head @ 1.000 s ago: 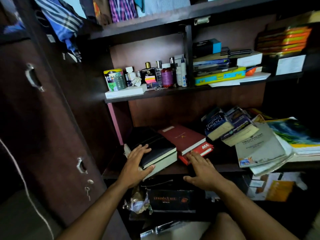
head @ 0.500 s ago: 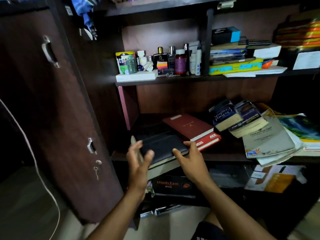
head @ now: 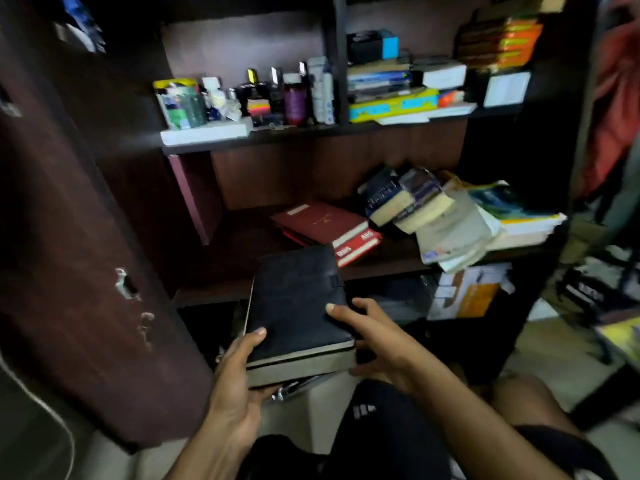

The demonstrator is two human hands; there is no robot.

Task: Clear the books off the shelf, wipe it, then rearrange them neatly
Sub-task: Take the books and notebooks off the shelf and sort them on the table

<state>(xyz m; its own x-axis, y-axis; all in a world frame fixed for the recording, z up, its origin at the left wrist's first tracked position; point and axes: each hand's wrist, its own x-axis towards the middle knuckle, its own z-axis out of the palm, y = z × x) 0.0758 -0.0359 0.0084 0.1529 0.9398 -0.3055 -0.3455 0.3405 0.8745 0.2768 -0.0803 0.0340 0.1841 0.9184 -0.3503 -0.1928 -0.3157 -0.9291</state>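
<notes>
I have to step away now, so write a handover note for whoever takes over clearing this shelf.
Left hand and right hand both grip the black book, held off the shelf in front of it.
Still on the shelf: two red books stacked in the middle, a tilted pile of books to the right.
Done: black book lifted out.
Left: set it down, remove the rest, wipe the shelf, rearrange.

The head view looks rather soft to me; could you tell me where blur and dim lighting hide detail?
Head view: dim overall; motion blur smears the leaning books and their titles. Both hands and the black book read clearly; the space under the shelf is near black.
</notes>
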